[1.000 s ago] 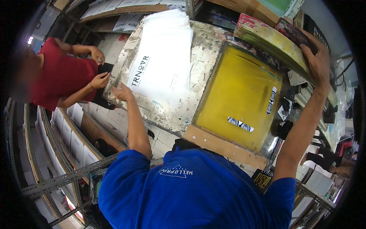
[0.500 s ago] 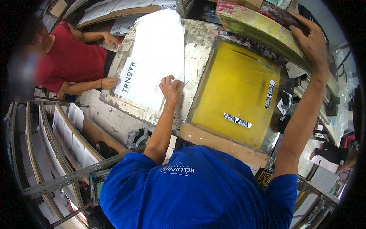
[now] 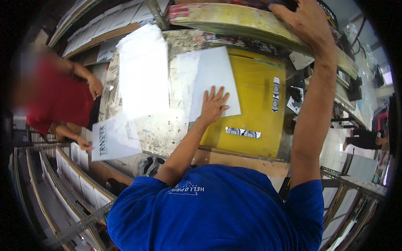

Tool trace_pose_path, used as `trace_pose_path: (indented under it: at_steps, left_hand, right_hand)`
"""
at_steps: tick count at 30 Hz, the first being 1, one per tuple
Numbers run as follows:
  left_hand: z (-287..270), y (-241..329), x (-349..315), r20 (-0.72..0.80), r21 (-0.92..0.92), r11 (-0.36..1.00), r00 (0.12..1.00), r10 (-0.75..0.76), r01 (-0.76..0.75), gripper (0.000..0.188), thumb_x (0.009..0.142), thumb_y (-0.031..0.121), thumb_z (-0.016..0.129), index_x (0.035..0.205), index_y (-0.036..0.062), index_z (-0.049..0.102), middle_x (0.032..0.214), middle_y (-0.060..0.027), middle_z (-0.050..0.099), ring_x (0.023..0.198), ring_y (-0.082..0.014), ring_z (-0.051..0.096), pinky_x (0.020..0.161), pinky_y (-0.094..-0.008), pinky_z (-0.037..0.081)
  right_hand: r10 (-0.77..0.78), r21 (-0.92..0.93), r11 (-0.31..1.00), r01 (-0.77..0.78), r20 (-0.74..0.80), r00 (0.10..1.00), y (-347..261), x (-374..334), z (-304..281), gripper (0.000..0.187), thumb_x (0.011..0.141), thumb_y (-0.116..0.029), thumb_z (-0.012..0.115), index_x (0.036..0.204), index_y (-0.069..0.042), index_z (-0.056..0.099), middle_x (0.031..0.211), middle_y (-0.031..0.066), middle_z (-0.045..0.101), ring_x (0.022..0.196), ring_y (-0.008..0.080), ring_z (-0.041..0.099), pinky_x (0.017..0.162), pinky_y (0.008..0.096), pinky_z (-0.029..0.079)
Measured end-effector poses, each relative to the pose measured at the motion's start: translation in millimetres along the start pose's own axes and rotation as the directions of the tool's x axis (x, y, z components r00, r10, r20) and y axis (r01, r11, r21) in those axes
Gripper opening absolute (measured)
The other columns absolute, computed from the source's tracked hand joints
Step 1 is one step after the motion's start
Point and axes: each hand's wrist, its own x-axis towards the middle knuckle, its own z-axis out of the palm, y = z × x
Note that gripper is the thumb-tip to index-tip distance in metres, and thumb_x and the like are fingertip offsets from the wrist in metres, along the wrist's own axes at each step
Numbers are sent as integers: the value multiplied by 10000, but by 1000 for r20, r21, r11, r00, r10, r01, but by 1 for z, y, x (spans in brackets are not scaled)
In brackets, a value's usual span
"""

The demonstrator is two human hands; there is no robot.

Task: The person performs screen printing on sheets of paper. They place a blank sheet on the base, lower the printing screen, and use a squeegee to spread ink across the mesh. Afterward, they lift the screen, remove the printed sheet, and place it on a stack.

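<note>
My left hand (image 3: 215, 104) lies with fingers spread on a white sheet (image 3: 209, 69). The sheet partly covers a yellow printing bed (image 3: 259, 92), its left part reaching over the worn table. My right hand (image 3: 310, 25) grips a raised, paint-stained screen frame (image 3: 238, 17) by its edge, thumb on the near side; the other fingers are partly cut off at the top. A stack of white sheets (image 3: 144, 75) lies left of my left hand. Two black-and-white patterned strips sit on the yellow bed: a near strip (image 3: 243, 132) and a right strip (image 3: 276, 94).
At the left, a co-worker in a red shirt (image 3: 58, 92) holds a printed white sheet (image 3: 119, 144) in one hand. Metal racks with boards (image 3: 63, 188) fill the lower left. Another rack (image 3: 356, 184) stands at the lower right. A plastic bag (image 3: 150, 165) hangs by the table's near edge.
My left hand has moved right from the stack, with a white sheet now under it on the yellow bed. The co-worker has drawn a printed sheet off the stack. My view has shifted.
</note>
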Motion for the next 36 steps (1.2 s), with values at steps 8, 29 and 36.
trace_pose_path:
  at_steps: [8, 29, 36]
  left_hand:
    - [40, 85, 56, 110, -28, 957, 950, 291, -290, 581, 959, 445, 602, 1479, 199, 515, 1634, -86, 318, 1525, -377, 201, 1184, -615, 163]
    - [37, 120, 29, 210, -48, 943, 920, 332, -330, 613, 983, 466, 552, 1523, 192, 455, 1638, -97, 322, 1531, -364, 209, 1178, -629, 172]
    - [13, 99, 29, 46, -233, 888, 908, 417, -396, 630, 984, 434, 588, 1525, 145, 448, 1591, -121, 411, 1481, -351, 349, 1189, -550, 218]
  right_hand:
    - [-113, 59, 992, 115, -42, 993, 7, 8, 2, 401, 797, -235, 623, 1108, -24, 763, 882, 153, 772, 687, 252, 681, 714, 360, 561]
    - [-135, 30, 990, 137, -56, 989, 8, -8, 7, 387, 789, -230, 625, 1086, -28, 771, 878, 155, 770, 706, 247, 705, 727, 339, 578]
    - [-141, 66, 987, 148, -102, 985, 1, -28, 14, 408, 772, -219, 656, 1096, 10, 752, 921, 199, 760, 782, 301, 724, 792, 359, 573]
